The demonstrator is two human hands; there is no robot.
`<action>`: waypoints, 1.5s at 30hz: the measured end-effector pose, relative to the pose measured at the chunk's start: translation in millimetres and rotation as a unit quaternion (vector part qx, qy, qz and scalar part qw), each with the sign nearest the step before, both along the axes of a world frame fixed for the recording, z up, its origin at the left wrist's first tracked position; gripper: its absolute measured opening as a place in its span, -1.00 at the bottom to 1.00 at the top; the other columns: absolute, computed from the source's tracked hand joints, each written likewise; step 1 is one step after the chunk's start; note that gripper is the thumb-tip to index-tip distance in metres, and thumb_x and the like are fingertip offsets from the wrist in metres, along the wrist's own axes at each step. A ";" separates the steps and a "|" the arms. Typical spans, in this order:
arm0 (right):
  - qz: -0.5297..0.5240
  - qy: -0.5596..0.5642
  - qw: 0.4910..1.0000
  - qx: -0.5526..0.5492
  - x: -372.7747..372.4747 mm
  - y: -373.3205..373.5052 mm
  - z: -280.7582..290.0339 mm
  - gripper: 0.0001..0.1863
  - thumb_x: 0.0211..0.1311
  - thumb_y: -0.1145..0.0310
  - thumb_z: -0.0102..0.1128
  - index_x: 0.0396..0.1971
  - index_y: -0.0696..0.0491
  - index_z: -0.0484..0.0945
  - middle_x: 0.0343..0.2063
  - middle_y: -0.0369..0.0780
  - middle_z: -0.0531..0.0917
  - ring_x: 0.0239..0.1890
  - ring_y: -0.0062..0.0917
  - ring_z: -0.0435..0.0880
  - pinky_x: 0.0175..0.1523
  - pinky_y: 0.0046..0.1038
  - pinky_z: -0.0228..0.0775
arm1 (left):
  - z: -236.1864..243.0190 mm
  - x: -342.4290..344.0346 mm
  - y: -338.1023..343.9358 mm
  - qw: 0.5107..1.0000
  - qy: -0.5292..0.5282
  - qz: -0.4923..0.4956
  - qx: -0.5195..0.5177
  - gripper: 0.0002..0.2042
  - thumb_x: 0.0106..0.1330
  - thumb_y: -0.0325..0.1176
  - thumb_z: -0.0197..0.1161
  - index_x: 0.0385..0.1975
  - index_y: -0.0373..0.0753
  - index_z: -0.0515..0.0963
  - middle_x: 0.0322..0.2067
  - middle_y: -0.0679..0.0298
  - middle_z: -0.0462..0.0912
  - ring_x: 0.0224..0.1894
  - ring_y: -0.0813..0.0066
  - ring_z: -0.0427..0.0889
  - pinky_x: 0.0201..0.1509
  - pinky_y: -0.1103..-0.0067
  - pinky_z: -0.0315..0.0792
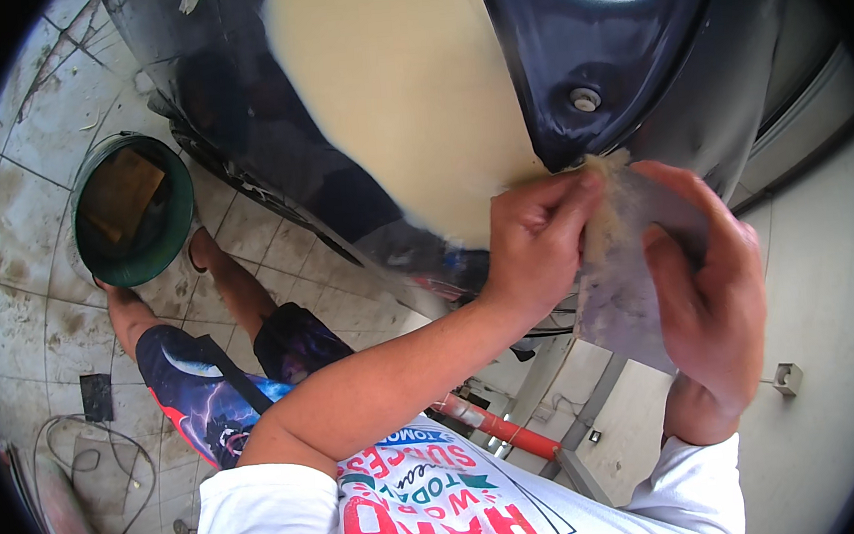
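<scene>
My left hand [543,243] is closed in a pinch at the lower corner of a dark car body panel. Whatever its fingers grip is hidden behind them. Close beside it, my right hand [715,294] grips a thin grey flat plate [616,312], thumb on the near face and fingers round the far edge. Beige putty [604,215] is smeared along the plate's edge next to my left fingertips. A wide, smooth coat of beige filler [398,89] covers the panel just above my left hand. To its right is a glossy dark recess [619,31] with a round light plug [585,100].
A green bucket [183,226] holding a brown rectangular piece stands on dirty floor tiles [17,214] at left. Legs in patterned shorts [191,386] are beside it. A cable [147,470] curls at lower left. An orange-red tube [505,431] lies beneath my arms.
</scene>
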State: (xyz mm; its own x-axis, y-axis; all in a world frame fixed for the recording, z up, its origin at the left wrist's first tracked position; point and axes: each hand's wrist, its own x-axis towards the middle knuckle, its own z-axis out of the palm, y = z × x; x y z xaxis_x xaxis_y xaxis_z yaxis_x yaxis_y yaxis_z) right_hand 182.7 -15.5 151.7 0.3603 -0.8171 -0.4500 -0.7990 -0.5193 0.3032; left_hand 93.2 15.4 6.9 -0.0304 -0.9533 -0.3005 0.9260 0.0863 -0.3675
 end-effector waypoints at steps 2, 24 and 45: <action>0.012 0.017 1.000 0.009 -3.8 0.7 -2.0 -0.62 0.13 0.67 0.05 -0.02 0.24 0.58 -0.52 0.01 0.64 -0.55 -0.17 0.68 -0.30 -0.37 0.49 | -1.6 0.5 2.2 0.999 0.020 -0.030 0.027 -0.63 0.57 -0.24 0.18 -0.50 -0.32 0.60 -0.64 0.52 0.45 -0.56 0.80 0.30 -0.52 0.65 0.19; 0.020 0.040 0.999 -0.012 10.6 3.7 -1.2 -0.64 0.10 0.63 0.08 -0.05 0.22 0.60 -0.53 -0.01 0.63 -0.48 -0.12 0.64 -0.25 -0.33 0.43 | 1.0 2.8 0.3 0.993 0.110 -0.007 -0.033 -0.74 0.58 -0.22 0.15 -0.29 -0.21 0.65 -0.51 0.45 0.60 -0.54 0.78 0.48 -0.51 0.69 0.29; -0.017 0.156 0.987 -0.032 26.2 8.1 -14.3 -0.55 0.13 0.61 0.06 0.06 0.14 0.63 -0.19 -0.02 0.73 -0.17 -0.22 0.65 0.06 -0.33 0.40 | -7.3 7.5 -2.1 0.984 0.168 -0.034 -0.042 -0.70 0.59 -0.21 0.10 -0.39 -0.21 0.62 -0.54 0.45 0.58 -0.56 0.75 0.45 -0.53 0.65 0.27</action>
State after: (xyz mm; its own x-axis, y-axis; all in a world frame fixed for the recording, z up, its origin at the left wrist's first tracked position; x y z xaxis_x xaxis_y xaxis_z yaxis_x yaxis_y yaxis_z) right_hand 208.9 -7.4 137.5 0.1835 -0.8570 -0.4815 -0.6783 -0.4649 0.5690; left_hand 100.7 13.3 -0.4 -0.1800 -0.9665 -0.1828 0.7531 -0.0159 -0.6577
